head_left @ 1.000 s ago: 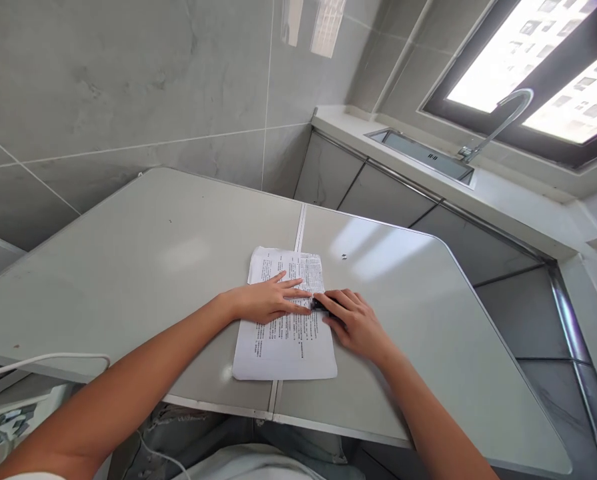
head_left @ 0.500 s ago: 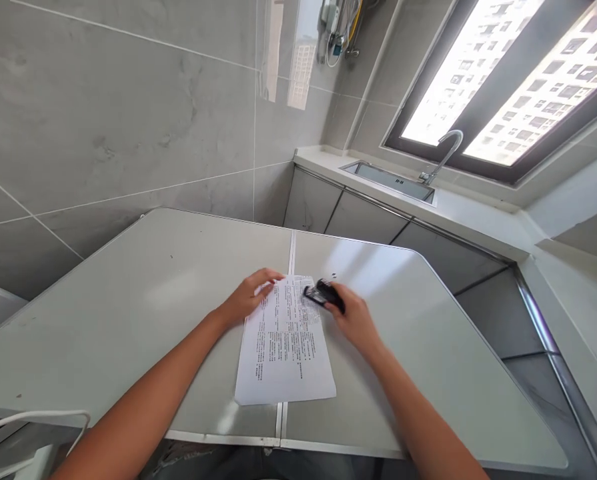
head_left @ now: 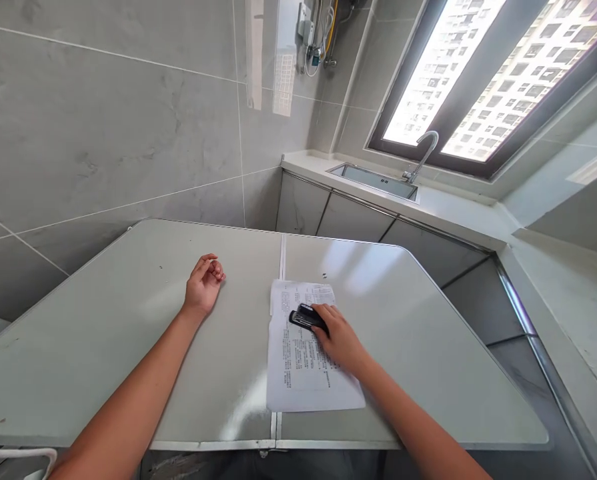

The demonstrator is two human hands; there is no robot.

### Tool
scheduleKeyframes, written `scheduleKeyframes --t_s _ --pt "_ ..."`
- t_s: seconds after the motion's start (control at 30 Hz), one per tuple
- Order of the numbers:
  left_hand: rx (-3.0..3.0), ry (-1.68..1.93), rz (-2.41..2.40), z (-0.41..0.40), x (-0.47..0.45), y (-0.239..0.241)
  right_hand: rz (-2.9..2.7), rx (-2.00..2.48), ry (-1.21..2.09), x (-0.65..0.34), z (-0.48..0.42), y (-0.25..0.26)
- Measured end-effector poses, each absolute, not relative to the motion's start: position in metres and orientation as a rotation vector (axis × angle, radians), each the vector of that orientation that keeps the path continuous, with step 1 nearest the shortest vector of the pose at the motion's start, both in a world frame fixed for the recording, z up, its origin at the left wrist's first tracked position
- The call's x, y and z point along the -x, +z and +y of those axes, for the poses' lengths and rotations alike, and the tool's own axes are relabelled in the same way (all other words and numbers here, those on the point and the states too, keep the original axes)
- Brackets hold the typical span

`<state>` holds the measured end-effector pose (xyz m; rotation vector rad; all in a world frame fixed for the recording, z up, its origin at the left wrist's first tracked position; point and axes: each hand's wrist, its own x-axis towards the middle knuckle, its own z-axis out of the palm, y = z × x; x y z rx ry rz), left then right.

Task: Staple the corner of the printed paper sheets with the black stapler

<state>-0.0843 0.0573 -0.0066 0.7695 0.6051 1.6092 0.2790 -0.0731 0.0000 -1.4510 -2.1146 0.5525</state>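
head view: your r hand point(head_left: 339, 339) is clamped on the stapler point(head_left: 305, 317), over the paper point(head_left: 298, 390) flat on the table point(head_left: 103, 360). your l hand point(head_left: 203, 285), well apart, is curled (can't tell if fully closed). paper's laid out, stapler's not down yet; can't tell if it's stapled.

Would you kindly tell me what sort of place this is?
Probably a kitchen: a sink with a curved faucet is set into a counter by the window, with cabinet fronts below.
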Motion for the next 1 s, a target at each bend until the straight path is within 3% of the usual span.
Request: scheduleKeyframes --t_s 0.2,0.33,0.57,0.73,1.0 --pt "-0.745 1.593 0.585 0.057 0.081 -0.007 -1.924 1.490 0.797 -0.368 -0.076 -0.008" --pt "-0.713 1.605 0.588 0.059 0.084 -0.008 -1.829 1.561 0.508 -0.382 -0.033 -0.014" --pt "-0.736 1.558 0.632 0.058 0.082 -0.010 -2.484 1.553 0.256 -0.332 0.038 -0.042" --pt "-0.760 1.532 0.639 0.060 0.080 -0.012 -2.525 1.492 0.283 -0.298 0.040 -0.054" --pt "-0.802 1.543 0.637 0.059 0.078 -0.012 -2.593 1.167 0.403 -0.241 0.029 -0.035"
